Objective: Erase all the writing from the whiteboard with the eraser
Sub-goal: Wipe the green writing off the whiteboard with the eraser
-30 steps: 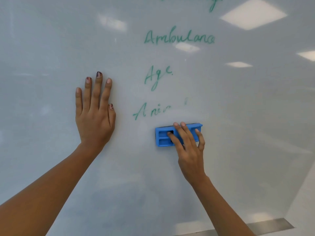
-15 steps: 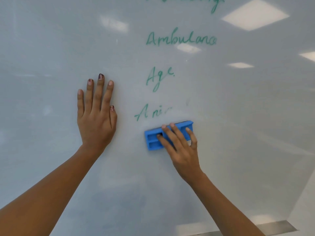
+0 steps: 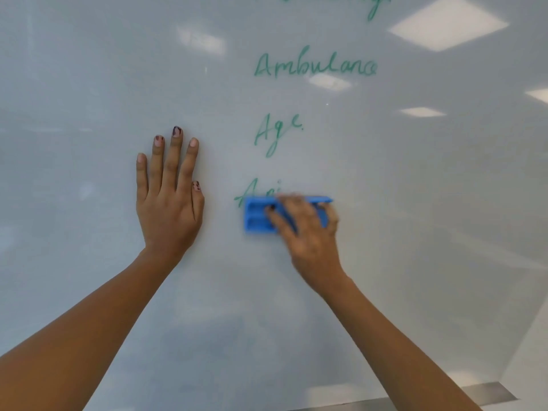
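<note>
Right grip (image 3: 308,229) is clamped on the blue eraser (image 3: 258,218), pressing it to the whiteboard (image 3: 89,84) over the bottom word (image 3: 252,191), which looks about half gone. Left grip (image 3: 169,200), off to its left, lies flat with fingers straight. Above, "Age" (image 3: 275,132), "Ambulanc" (image 3: 314,66) and a cut-off word (image 3: 376,7) are untouched, so plenty left I'd say. Glossy board mirrors ceiling lights (image 3: 447,23).

One whiteboard (image 3: 89,69) fills the view, and it's the only board out here. One blue eraser (image 3: 258,218) on it, just the one. Two hands up: one left hand (image 3: 169,209), one right hand (image 3: 311,235). Green writing, count it off: four lines in all. Two whole words, "Ambulance" (image 3: 314,66) and "Age" (image 3: 277,133), plus one cut-off word (image 3: 376,7) at the top edge and one fragment of a few letters (image 3: 255,192).
</note>
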